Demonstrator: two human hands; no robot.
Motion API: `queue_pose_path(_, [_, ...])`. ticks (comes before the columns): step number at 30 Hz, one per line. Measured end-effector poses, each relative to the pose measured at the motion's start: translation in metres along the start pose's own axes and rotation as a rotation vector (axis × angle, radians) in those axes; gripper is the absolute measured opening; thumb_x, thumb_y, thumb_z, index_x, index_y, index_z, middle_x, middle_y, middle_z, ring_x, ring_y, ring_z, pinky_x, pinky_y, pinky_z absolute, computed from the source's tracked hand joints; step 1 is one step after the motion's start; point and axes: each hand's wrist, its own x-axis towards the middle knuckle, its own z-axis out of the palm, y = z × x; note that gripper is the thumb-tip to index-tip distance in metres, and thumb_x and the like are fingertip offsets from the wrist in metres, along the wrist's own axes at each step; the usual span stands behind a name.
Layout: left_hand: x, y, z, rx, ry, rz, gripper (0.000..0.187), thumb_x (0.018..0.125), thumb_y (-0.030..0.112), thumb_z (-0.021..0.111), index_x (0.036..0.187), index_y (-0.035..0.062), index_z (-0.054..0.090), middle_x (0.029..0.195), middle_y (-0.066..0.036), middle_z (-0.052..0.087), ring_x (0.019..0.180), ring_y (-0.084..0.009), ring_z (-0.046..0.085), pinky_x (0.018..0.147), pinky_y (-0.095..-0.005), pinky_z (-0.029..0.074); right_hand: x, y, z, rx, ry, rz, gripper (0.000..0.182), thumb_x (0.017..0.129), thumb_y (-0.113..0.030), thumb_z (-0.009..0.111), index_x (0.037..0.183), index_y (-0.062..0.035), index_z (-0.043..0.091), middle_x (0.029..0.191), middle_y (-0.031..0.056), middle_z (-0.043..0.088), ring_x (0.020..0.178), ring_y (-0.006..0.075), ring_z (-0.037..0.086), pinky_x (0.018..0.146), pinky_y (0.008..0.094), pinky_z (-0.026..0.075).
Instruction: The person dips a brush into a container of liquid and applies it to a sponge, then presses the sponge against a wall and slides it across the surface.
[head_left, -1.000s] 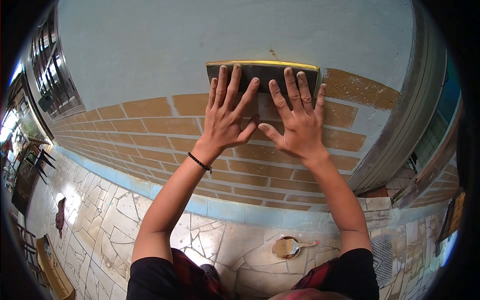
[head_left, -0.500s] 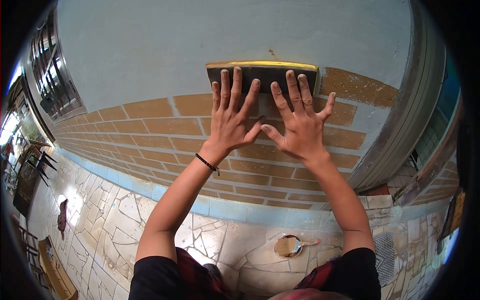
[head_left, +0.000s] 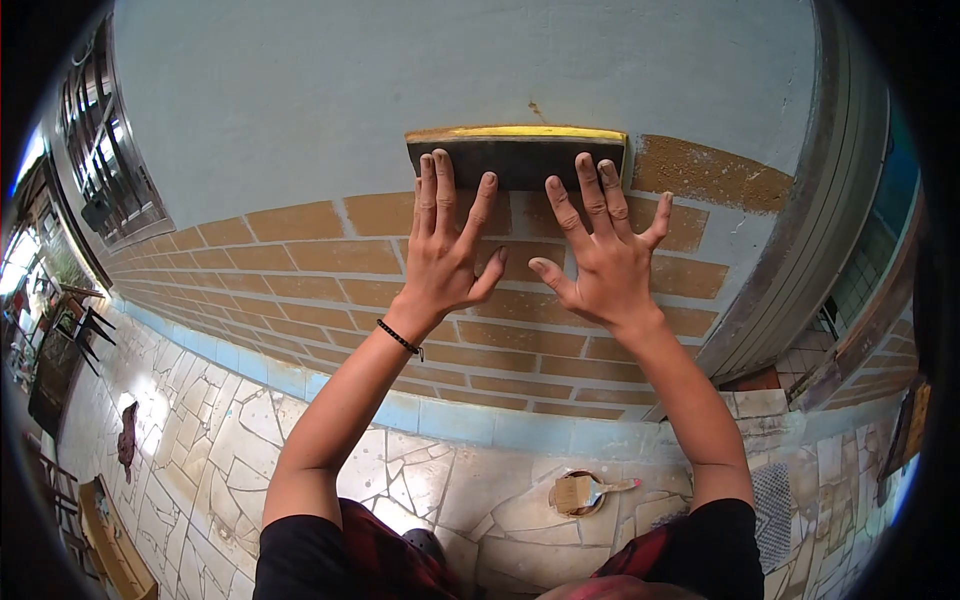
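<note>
A rectangular pad [head_left: 515,158] with a black back and a yellow foam-like edge lies flat against the wall [head_left: 300,120], just above the painted brick pattern [head_left: 350,257]. My left hand [head_left: 442,262] is open, its fingertips at the pad's lower left part and the palm off it. My right hand [head_left: 610,258] is open too, with spread fingers reaching the lower right part of the pad. Neither hand is wrapped round it. The two thumbs point toward each other with a gap between them. The pad's wall-side face is hidden.
A paint brush [head_left: 590,492] rests across a round container [head_left: 578,508] on the stone-paved floor [head_left: 530,550]. A barred window [head_left: 112,150] is at the left. At the right are a door frame [head_left: 800,240], a grey mat [head_left: 771,515] and a brown patch [head_left: 705,172] on the wall.
My left hand has slid down and left on the pad, uncovering more of its black back. The right hand has shifted slightly down. My thumbs have drawn apart. The pad keeps its place.
</note>
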Motion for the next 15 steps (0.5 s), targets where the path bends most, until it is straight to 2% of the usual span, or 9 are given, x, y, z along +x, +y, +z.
queue_pose_path(3, [0.0004, 0.0, -0.0016, 0.012, 0.022, 0.009, 0.089, 0.084, 0.04, 0.068, 0.165, 0.016, 0.04, 0.167, -0.039, 0.02, 0.155, -0.0572, 0.02, 0.125, -0.0607, 0.027, 0.0003, -0.0004, -0.0022, 0.005, 0.001, 0.001, 0.082, 0.094, -0.074, 0.053, 0.165, -0.0363, 0.037, 0.177, -0.0003, 0.02, 0.163, 0.018, 0.018, 0.119, 0.0757, -0.006])
queue_pose_path(6, [-0.0019, -0.002, -0.0035, 0.02, 0.002, 0.021, 0.084, 0.09, 0.043, 0.062, 0.164, 0.011, 0.039, 0.166, -0.04, 0.02, 0.155, -0.0584, 0.021, 0.124, -0.0627, 0.027, -0.0012, 0.001, -0.0017, 0.009, 0.006, -0.005, 0.082, 0.094, -0.074, 0.053, 0.165, -0.0362, 0.037, 0.178, -0.0002, 0.02, 0.163, 0.018, 0.018, 0.119, 0.0753, -0.006])
queue_pose_path(12, [-0.0053, -0.0053, -0.0095, 0.14, -0.036, 0.028, 0.084, 0.088, 0.042, 0.064, 0.163, 0.0123, 0.042, 0.166, -0.039, 0.023, 0.154, -0.0571, 0.025, 0.123, -0.0612, 0.029, -0.0036, 0.0045, -0.004, -0.029, -0.011, -0.014, 0.082, 0.094, -0.075, 0.051, 0.165, -0.0366, 0.035, 0.178, 0.0001, 0.019, 0.163, 0.0177, 0.018, 0.12, 0.0751, -0.007])
queue_pose_path(15, [-0.0026, -0.0047, -0.0071, 0.075, 0.003, 0.027, 0.085, 0.087, 0.041, 0.065, 0.163, 0.012, 0.042, 0.166, -0.038, 0.024, 0.154, -0.0572, 0.025, 0.123, -0.061, 0.029, -0.0022, 0.0051, -0.0059, -0.037, -0.031, -0.011, 0.083, 0.094, -0.076, 0.05, 0.166, -0.0365, 0.034, 0.178, 0.0001, 0.018, 0.163, 0.0177, 0.017, 0.12, 0.0751, -0.007])
